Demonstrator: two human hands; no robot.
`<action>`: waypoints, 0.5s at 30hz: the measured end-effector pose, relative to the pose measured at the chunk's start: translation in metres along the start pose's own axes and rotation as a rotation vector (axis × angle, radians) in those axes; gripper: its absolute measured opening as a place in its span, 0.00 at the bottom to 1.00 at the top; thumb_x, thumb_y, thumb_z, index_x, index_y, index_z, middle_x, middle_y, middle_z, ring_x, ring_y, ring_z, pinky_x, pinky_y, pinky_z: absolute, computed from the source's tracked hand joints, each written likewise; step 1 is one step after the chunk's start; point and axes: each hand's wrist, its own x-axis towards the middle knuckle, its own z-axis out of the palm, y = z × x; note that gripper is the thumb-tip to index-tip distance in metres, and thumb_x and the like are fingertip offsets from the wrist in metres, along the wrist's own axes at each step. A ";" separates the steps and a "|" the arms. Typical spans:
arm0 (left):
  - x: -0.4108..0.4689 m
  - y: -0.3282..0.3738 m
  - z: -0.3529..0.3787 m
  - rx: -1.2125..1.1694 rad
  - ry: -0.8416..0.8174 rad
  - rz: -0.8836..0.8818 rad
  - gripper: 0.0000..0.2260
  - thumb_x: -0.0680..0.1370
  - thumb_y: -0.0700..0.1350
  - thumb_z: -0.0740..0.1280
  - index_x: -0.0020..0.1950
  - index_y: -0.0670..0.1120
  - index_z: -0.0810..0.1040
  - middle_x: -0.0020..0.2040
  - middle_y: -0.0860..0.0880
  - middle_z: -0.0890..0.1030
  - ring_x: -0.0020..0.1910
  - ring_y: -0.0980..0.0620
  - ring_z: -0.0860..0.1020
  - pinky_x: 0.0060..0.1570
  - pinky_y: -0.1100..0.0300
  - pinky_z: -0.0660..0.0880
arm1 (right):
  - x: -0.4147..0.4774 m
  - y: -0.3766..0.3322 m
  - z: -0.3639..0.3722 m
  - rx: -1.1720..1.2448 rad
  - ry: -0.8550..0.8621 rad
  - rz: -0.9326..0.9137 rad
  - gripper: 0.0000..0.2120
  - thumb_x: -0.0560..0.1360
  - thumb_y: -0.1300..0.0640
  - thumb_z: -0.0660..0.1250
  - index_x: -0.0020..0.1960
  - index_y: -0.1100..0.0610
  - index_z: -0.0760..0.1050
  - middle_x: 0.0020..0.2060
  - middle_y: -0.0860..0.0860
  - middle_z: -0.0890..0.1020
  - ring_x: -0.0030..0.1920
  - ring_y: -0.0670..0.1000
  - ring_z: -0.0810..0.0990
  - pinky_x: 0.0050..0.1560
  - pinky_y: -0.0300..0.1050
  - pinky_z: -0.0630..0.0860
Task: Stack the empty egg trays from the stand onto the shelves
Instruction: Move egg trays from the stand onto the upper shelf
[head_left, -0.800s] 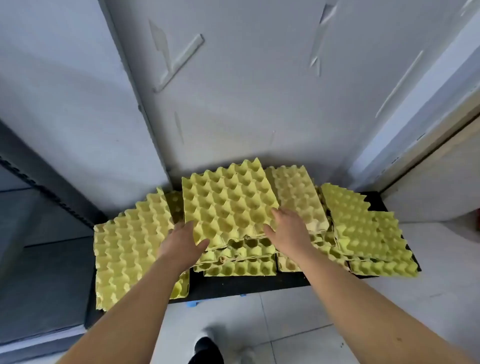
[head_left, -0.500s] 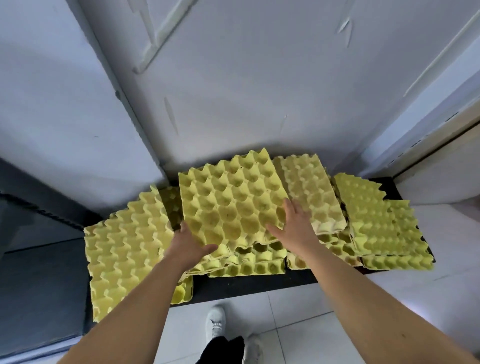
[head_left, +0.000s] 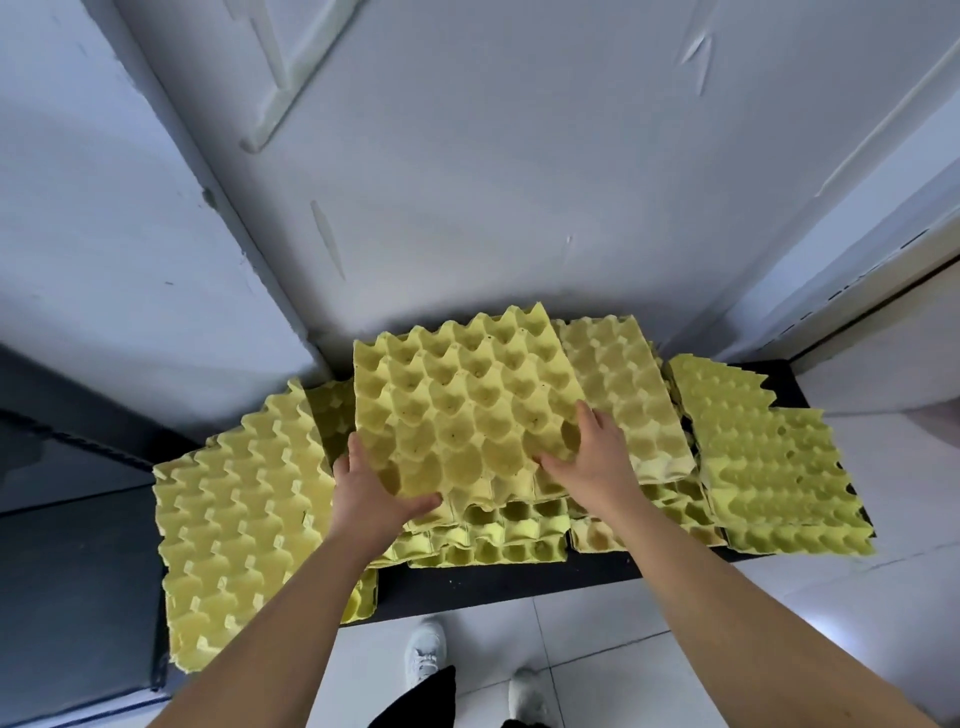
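Observation:
Yellow pulp egg trays lie in several loose piles on a low black stand (head_left: 519, 582) against the wall. I hold the top tray (head_left: 462, 405) of the middle pile, its near edge tilted up off the trays beneath. My left hand (head_left: 371, 493) grips its near left corner. My right hand (head_left: 592, 457) clamps the near right edge, thumb on top. Under it sits a short middle stack (head_left: 498, 540). A left pile (head_left: 234, 530) overhangs the stand's front edge; a paler tray (head_left: 628, 395) and a right pile (head_left: 769, 467) lie beside.
A white wall with peeling strips rises right behind the stand. A dark surface (head_left: 67, 597) lies to the left. White floor tiles (head_left: 597, 639) and my white shoes (head_left: 426, 654) are below the stand's front edge. A pale ledge (head_left: 883, 364) stands at the right.
Both hands have closed on the middle top tray and raised its near edge off the stack. The view has shifted so the piles sit lower and nearer.

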 end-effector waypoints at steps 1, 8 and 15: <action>-0.007 0.004 -0.002 -0.016 0.024 0.021 0.59 0.59 0.53 0.83 0.78 0.51 0.46 0.74 0.43 0.58 0.69 0.41 0.66 0.60 0.48 0.72 | -0.003 0.002 -0.006 0.013 0.007 -0.010 0.43 0.71 0.39 0.68 0.76 0.53 0.52 0.74 0.55 0.59 0.73 0.57 0.58 0.71 0.57 0.61; -0.092 0.036 -0.028 -0.068 0.266 0.120 0.58 0.56 0.61 0.80 0.78 0.51 0.52 0.73 0.46 0.62 0.71 0.45 0.65 0.65 0.43 0.69 | -0.037 -0.004 -0.063 0.096 0.063 -0.204 0.45 0.68 0.32 0.64 0.76 0.52 0.52 0.72 0.56 0.62 0.72 0.56 0.61 0.69 0.59 0.65; -0.218 0.054 -0.077 -0.206 0.586 0.228 0.42 0.60 0.55 0.81 0.69 0.55 0.64 0.60 0.61 0.66 0.59 0.57 0.69 0.56 0.57 0.68 | -0.100 -0.059 -0.128 0.097 0.144 -0.532 0.42 0.70 0.32 0.61 0.76 0.54 0.55 0.72 0.56 0.63 0.72 0.55 0.61 0.71 0.55 0.62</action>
